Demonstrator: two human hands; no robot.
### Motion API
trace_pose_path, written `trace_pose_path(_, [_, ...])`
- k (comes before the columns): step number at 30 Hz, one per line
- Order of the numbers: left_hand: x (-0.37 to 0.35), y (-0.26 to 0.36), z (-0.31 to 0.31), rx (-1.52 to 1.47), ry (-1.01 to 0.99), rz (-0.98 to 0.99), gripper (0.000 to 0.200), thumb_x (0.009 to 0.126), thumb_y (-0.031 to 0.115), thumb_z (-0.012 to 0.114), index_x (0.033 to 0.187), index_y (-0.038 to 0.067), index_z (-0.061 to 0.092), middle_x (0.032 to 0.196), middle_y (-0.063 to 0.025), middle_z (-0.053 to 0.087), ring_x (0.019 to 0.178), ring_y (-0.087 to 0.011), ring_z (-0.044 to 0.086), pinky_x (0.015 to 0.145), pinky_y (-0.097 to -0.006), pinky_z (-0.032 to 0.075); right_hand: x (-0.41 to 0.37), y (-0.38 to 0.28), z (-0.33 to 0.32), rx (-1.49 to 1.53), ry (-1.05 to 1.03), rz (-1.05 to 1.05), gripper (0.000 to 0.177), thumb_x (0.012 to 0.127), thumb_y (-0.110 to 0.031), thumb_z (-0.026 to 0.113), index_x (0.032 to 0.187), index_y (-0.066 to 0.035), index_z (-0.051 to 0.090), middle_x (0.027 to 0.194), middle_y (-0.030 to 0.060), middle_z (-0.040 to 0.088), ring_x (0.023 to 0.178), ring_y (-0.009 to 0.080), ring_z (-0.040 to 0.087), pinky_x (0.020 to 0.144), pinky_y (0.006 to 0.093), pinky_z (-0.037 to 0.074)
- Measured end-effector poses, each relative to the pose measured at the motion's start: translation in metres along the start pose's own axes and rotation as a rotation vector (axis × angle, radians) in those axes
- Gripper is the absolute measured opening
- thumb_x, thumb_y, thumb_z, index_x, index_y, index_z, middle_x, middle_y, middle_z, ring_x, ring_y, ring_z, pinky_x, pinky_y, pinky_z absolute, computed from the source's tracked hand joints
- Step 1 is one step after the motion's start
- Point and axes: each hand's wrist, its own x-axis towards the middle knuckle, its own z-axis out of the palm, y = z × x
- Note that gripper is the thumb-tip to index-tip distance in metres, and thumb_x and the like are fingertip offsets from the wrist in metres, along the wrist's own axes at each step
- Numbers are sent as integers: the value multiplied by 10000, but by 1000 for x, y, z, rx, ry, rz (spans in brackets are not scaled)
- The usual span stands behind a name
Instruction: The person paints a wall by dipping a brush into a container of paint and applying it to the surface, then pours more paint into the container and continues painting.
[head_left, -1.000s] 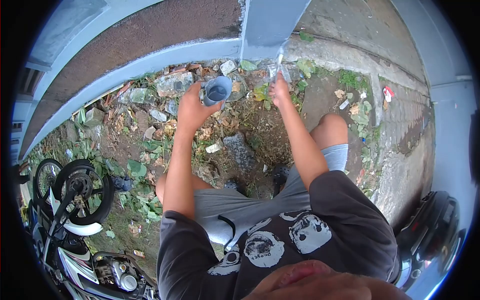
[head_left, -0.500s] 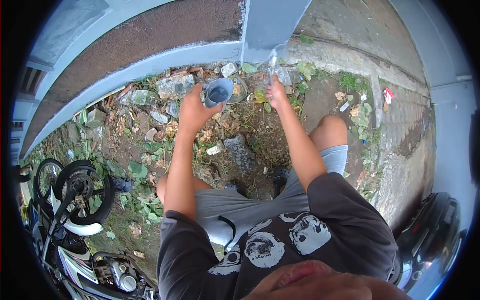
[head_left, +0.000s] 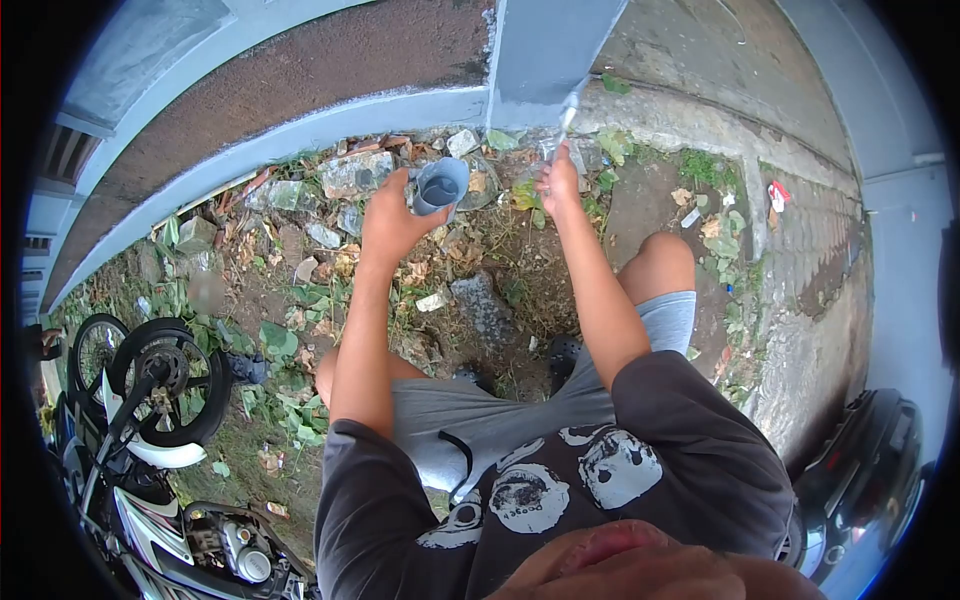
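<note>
My left hand (head_left: 392, 222) is wrapped round a cup (head_left: 440, 187) with grey-blue paint inside, its mouth tipped up towards me. In my right hand (head_left: 560, 186) is the handle of a paintbrush (head_left: 570, 114), held away from me with the bristles up. The bristle end is right at the lower right edge of a light blue-grey pillar (head_left: 545, 50). Left of the pillar runs a low wall with a brown rough panel (head_left: 380, 55) above a pale blue band (head_left: 400, 108).
Stones, broken bricks and dry leaves lie along the wall's foot, with a stone block (head_left: 483, 308) between my feet. A motorcycle (head_left: 165, 450) stands at the left. A dark car (head_left: 860, 480) is at the lower right, beside a concrete strip (head_left: 800, 350).
My right hand has shifted slightly right, and the brush now leans to the right, its bristles at the pillar's edge. My left hand and the cup have barely moved.
</note>
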Motion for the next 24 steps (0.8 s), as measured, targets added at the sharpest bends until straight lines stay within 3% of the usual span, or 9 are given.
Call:
trace_pose_path(5, [0, -6, 4, -32, 44, 63, 754, 673, 359, 896, 1206, -92, 610, 1110, -262, 687, 1021, -387, 695, 867, -443, 557, -17, 7, -2, -269, -184, 203, 420, 1047, -525, 457, 908, -128, 463, 644, -52, 344, 490, 52, 288, 390, 204, 217])
trace_pose_path(8, [1, 5, -9, -49, -33, -20, 733, 671, 351, 895, 1191, -83, 616, 1099, -259, 692, 1011, -385, 695, 856, -443, 557, -35, 19, -19, -145, -68, 117, 414, 1052, -517, 443, 903, -130, 456, 636, -49, 342, 478, 56, 273, 383, 203, 198])
trace_pose_path(12, [0, 0, 2, -55, 78, 45, 703, 671, 345, 892, 1168, -72, 622, 1078, -249, 697, 986, -393, 695, 829, -440, 558, -17, 18, -26, 148, 114, -36, 433, 1039, -555, 449, 948, -132, 441, 638, -37, 354, 494, 75, 296, 404, 224, 228])
trace_pose_path(14, [-2, 4, -4, -133, 72, 61, 712, 655, 335, 898, 1170, -69, 617, 1068, -244, 697, 973, -406, 690, 823, -446, 555, 5, 9, -18, 138, 185, -84, 441, 1032, -578, 445, 941, -147, 446, 672, -28, 369, 513, 87, 328, 415, 234, 240])
trace_pose_path(15, [-3, -6, 5, -55, 174, 155, 710, 642, 334, 906, 1171, -45, 623, 1084, -241, 693, 973, -403, 691, 822, -459, 554, 25, 8, -23, 90, 88, -26, 439, 1034, -580, 441, 936, -152, 452, 682, -30, 369, 520, 89, 336, 411, 233, 246])
trace_pose_path(16, [-5, -1, -2, -92, 83, 80, 720, 633, 345, 907, 1185, -22, 626, 1110, -241, 685, 987, -396, 690, 840, -465, 554, 31, 9, -15, -31, 35, -25, 451, 1034, -589, 430, 935, -149, 452, 678, -36, 356, 526, 83, 332, 406, 228, 243])
trace_pose_path(17, [-5, 0, -5, -97, 25, 68, 748, 641, 366, 902, 1201, -36, 611, 1148, -234, 667, 1060, -408, 658, 893, -452, 536, 43, 14, -18, -146, -57, 18, 649, 1005, -669, 406, 1114, -36, 505, 757, -4, 408, 549, 78, 309, 420, 223, 243])
trace_pose_path(21, [-4, -5, 0, -103, 89, 71, 743, 620, 364, 881, 1201, -14, 614, 1133, -227, 670, 1031, -392, 670, 868, -461, 546, 27, 18, -29, -379, -182, 117, 543, 1000, -623, 476, 1159, -106, 528, 698, -41, 341, 508, 62, 300, 393, 215, 212])
trace_pose_path(24, [-5, -2, -6, -113, 73, 53, 745, 602, 349, 876, 1201, -8, 615, 1132, -203, 678, 1026, -385, 674, 865, -463, 551, 8, 24, -50, -457, -94, 117, 462, 992, -595, 519, 1117, -149, 524, 689, -41, 352, 485, 62, 311, 378, 223, 210])
